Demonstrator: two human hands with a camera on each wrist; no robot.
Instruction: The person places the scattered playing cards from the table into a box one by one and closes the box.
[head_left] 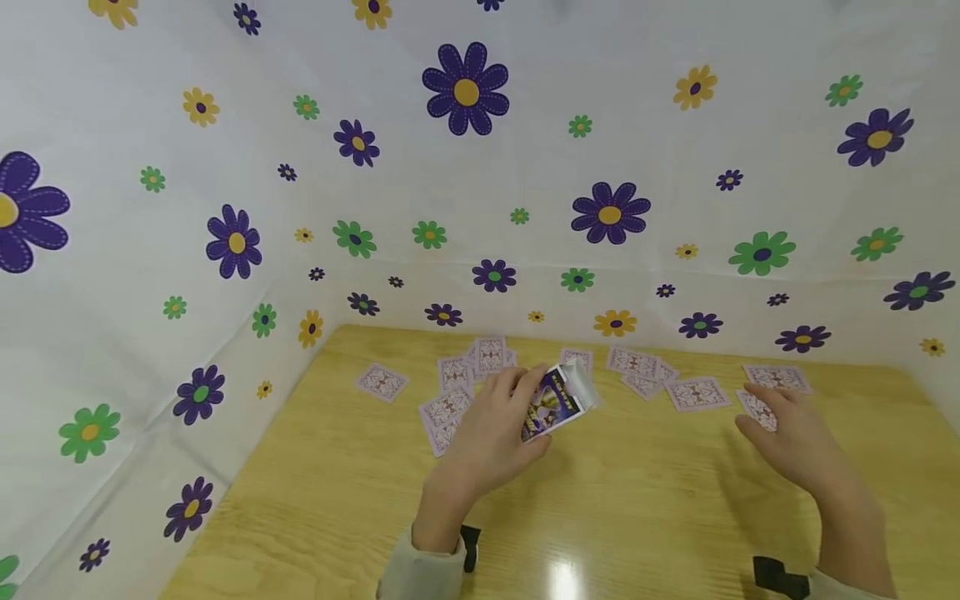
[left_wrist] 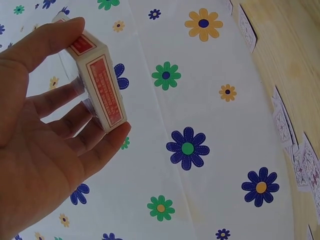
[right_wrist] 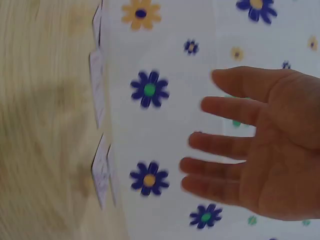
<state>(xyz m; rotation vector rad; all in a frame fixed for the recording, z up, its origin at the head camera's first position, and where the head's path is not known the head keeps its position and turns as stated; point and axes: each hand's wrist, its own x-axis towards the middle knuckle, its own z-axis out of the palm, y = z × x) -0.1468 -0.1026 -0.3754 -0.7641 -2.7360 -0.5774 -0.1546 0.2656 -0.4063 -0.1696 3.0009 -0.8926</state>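
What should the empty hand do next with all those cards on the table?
Probably lower the open right hand onto the nearest face-down, pink-patterned playing card and pick it up. That hand hovers just above it and holds nothing, while the left hand grips the small purple cardboard card box with its flap open, and cards lie scattered across the light wooden table.

Light wooden table (head_left: 360, 500), grain running left to right, with a bright glare spot (head_left: 564, 575) at 6 o'clock. White flowered cloth (head_left: 525, 167) standing as walls from 9 o'clock round through 12 to 3, meeting the table's far edge and folding into a corner at 10 o'clock. Printed all over with purple, green and yellow daisies. Large purple flower (head_left: 466, 88) with yellow centre at 12 o'clock, another (head_left: 22, 212) cut by the frame at 9 o'clock. Green flower (head_left: 762, 252) at 2 o'clock.
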